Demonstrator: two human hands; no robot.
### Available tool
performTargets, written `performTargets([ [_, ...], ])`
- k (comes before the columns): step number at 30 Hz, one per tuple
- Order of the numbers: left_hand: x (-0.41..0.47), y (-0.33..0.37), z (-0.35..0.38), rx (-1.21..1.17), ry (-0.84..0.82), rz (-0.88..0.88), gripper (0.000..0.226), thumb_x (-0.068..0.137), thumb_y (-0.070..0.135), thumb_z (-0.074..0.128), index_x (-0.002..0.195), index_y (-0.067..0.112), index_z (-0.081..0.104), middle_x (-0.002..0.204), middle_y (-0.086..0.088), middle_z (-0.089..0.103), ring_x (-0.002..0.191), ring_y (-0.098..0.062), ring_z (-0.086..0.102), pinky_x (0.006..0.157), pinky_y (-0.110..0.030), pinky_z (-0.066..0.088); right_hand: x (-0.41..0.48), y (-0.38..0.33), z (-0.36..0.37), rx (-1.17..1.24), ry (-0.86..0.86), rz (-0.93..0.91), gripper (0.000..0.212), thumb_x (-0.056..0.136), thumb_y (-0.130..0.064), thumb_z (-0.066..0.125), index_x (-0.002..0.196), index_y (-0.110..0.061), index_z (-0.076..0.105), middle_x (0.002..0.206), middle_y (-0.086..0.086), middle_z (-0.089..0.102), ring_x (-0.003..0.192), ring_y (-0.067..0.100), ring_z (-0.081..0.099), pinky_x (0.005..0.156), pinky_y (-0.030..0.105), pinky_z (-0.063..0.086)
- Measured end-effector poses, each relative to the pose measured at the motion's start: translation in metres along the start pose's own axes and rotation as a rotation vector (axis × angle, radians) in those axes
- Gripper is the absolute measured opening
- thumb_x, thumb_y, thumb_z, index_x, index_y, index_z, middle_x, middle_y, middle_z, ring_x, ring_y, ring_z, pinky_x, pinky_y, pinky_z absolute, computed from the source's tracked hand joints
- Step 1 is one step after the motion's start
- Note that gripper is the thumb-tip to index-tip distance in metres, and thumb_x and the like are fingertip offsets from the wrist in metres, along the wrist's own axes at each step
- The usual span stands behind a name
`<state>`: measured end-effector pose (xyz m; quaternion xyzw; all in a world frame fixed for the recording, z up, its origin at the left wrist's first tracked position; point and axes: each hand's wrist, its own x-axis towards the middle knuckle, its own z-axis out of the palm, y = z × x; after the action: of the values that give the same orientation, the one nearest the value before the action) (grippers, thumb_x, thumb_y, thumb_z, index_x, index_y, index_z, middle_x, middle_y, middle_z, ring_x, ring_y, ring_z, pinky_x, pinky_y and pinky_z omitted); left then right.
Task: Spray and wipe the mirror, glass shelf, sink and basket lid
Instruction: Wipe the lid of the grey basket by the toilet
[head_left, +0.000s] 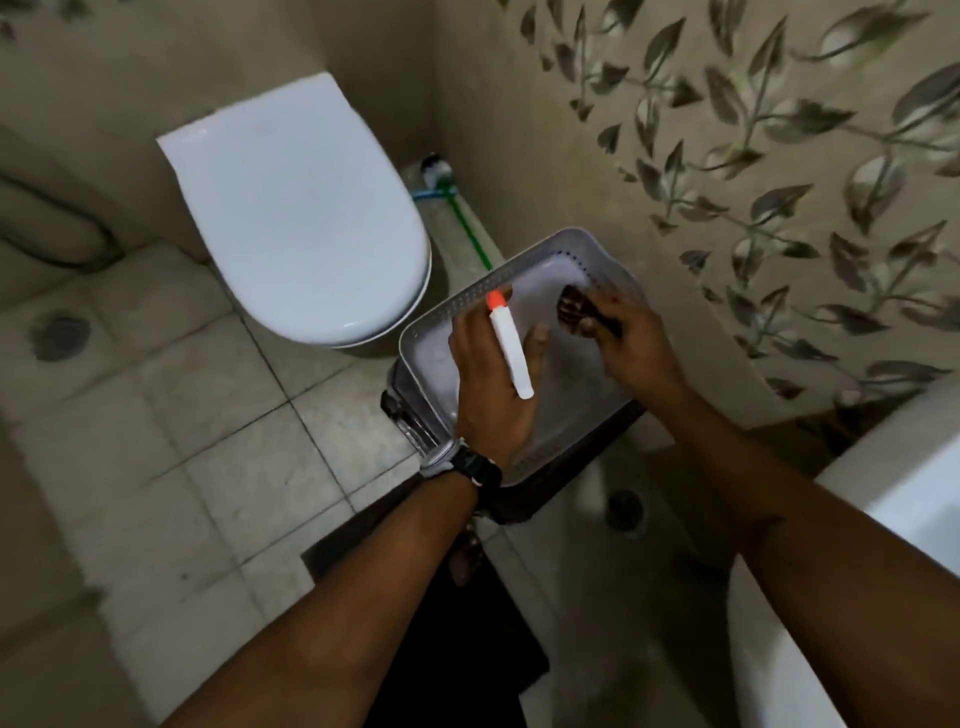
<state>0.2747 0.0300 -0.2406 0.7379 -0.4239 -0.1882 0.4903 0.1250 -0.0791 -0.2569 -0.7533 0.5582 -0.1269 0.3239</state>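
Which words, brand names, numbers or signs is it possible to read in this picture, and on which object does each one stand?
None can be read.
Spray bottle in the left hand: plain white with an orange tip, no print showing.
Wristwatch: its face is too small and blurred to read.
Basket lid, toilet lid, dark cloth in the right hand: no text visible.

Dark cloth (574, 309) blurred in right hand (631, 345), sink (893, 483) cut off
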Motion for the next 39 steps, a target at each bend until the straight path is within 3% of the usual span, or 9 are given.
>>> performTargets([
  [3, 0.007, -0.017, 0.013, 0.037, 0.011, 0.005, 0.050, 0.100, 0.033, 0.067, 0.124, -0.010, 0.061, 0.114, -0.026, 0.065, 0.109, -0.029, 0.054, 0.100, -0.034, 0.045, 0.011, 0.018, 0.025, -0.183, -0.186, -0.038, 0.052, 0.102, -0.020, 0.059, 0.151, -0.010, 0.047, 0.160, 0.016, 0.039, 0.150, 0.031, 0.032, 0.125, 0.038, 0.022],
  [7, 0.009, -0.034, 0.020, -0.002, -0.010, -0.041, 0.059, 0.100, 0.046, 0.061, 0.126, -0.007, 0.061, 0.117, -0.023, 0.064, 0.112, -0.027, 0.055, 0.107, -0.016, 0.035, 0.008, 0.027, 0.046, -0.327, -0.304, 0.027, 0.061, 0.102, -0.026, 0.058, 0.158, -0.014, 0.035, 0.165, 0.022, 0.026, 0.153, 0.039, 0.025, 0.124, 0.048, 0.023],
  [10, 0.002, -0.042, 0.022, -0.024, -0.064, -0.059, 0.064, 0.101, 0.053, 0.054, 0.132, -0.003, 0.059, 0.124, -0.020, 0.063, 0.119, -0.034, 0.061, 0.109, -0.041, 0.046, 0.008, 0.032, 0.053, -0.332, -0.108, 0.092, 0.050, 0.105, -0.029, 0.049, 0.151, -0.010, 0.046, 0.158, 0.022, 0.040, 0.143, 0.041, 0.042, 0.116, 0.049, 0.036],
  [13, -0.005, -0.053, 0.024, -0.050, -0.087, -0.080, 0.060, 0.100, 0.049, 0.058, 0.135, 0.001, 0.057, 0.129, -0.020, 0.061, 0.122, -0.038, 0.061, 0.106, -0.057, 0.048, 0.018, 0.030, 0.055, -0.227, -0.026, 0.312, 0.061, 0.102, -0.046, 0.036, 0.148, -0.008, 0.048, 0.146, 0.023, 0.052, 0.131, 0.042, 0.052, 0.107, 0.053, 0.045],
  [18, -0.015, -0.063, 0.024, -0.036, -0.132, -0.113, 0.053, 0.098, 0.032, 0.066, 0.137, -0.002, 0.056, 0.130, -0.021, 0.058, 0.124, -0.035, 0.058, 0.110, -0.050, 0.046, 0.042, 0.040, 0.066, -0.312, -0.241, 0.297, 0.084, 0.094, -0.070, 0.039, 0.152, -0.009, 0.039, 0.150, 0.022, 0.048, 0.138, 0.041, 0.045, 0.112, 0.055, 0.038],
  [26, -0.019, -0.065, 0.018, -0.020, -0.145, -0.085, 0.055, 0.096, 0.035, 0.069, 0.133, -0.004, 0.057, 0.128, -0.022, 0.059, 0.121, -0.033, 0.058, 0.109, -0.037, 0.045, 0.060, 0.031, 0.080, -0.347, -0.254, 0.245, 0.079, 0.094, -0.059, 0.059, 0.153, -0.011, 0.037, 0.150, 0.021, 0.042, 0.139, 0.040, 0.041, 0.112, 0.051, 0.034],
  [30, -0.019, -0.063, 0.019, -0.034, -0.149, -0.088, 0.053, 0.095, 0.034, 0.067, 0.132, -0.003, 0.057, 0.128, -0.021, 0.059, 0.122, -0.034, 0.058, 0.110, -0.038, 0.045, 0.063, 0.034, 0.077, -0.242, -0.182, 0.218, 0.045, 0.091, -0.043, 0.070, 0.114, -0.004, 0.070, 0.113, 0.016, 0.070, 0.106, 0.034, 0.065, 0.085, 0.039, 0.053],
  [33, -0.018, -0.063, 0.019, -0.041, -0.148, -0.083, 0.051, 0.096, 0.033, 0.068, 0.131, -0.002, 0.057, 0.127, -0.019, 0.059, 0.120, -0.032, 0.059, 0.109, -0.032, 0.045, 0.062, 0.035, 0.062, -0.172, -0.145, 0.140, 0.025, 0.095, -0.024, 0.065, 0.104, -0.001, 0.070, 0.107, 0.019, 0.069, 0.102, 0.034, 0.064, 0.077, 0.026, 0.042],
  [39, -0.019, -0.065, 0.019, -0.069, -0.138, -0.075, 0.050, 0.095, 0.033, 0.069, 0.130, 0.000, 0.057, 0.126, -0.017, 0.059, 0.119, -0.028, 0.059, 0.109, -0.019, 0.039, 0.058, 0.024, 0.006, -0.284, 0.164, 0.069, 0.022, 0.098, -0.010, 0.053, 0.112, 0.002, 0.065, 0.111, 0.024, 0.068, 0.103, 0.038, 0.064, 0.083, 0.038, 0.047],
])
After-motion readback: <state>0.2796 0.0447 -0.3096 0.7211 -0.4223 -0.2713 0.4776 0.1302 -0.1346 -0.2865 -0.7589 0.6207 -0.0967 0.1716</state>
